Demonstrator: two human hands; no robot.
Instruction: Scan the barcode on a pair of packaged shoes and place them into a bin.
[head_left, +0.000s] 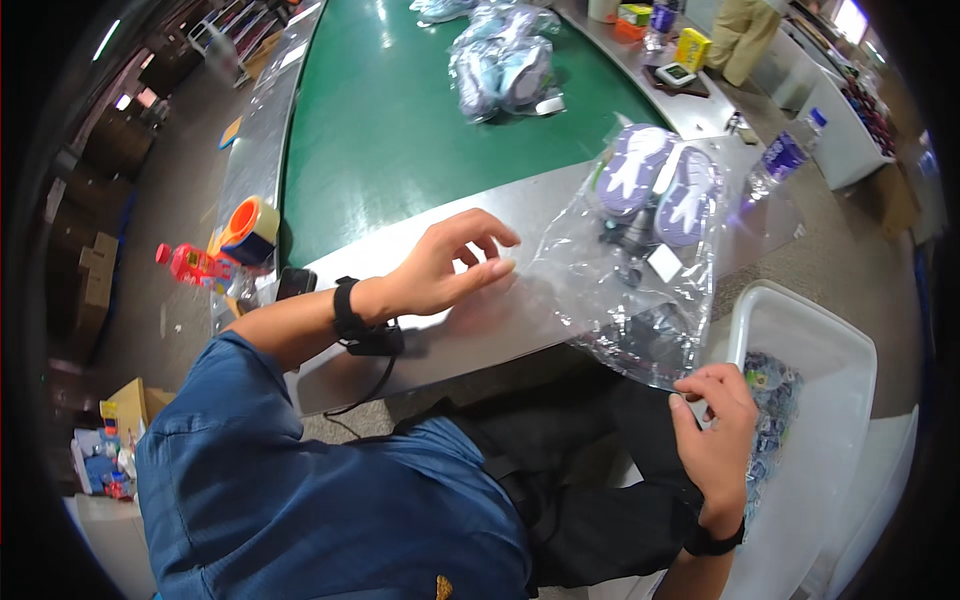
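my blue shirt (340, 500) sits closest — my right hand (718, 415) pinches the near edge of a clear bag (625, 275) of lilac soles (637, 170) overhanging the metal table (440, 350) — my left hand (445, 265) curves loosely, empty, beside it.

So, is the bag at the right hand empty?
No, two purple shoes show through the clear bag.

The bag (590, 300) is clear plastic film, glossy and wrinkled. The belt (390, 150) is smooth with a glossy sheen; the bench (425, 365) is smooth, reflective metal. The bin (835, 400) is translucent plastic, the shirt (340, 500) woven cloth.
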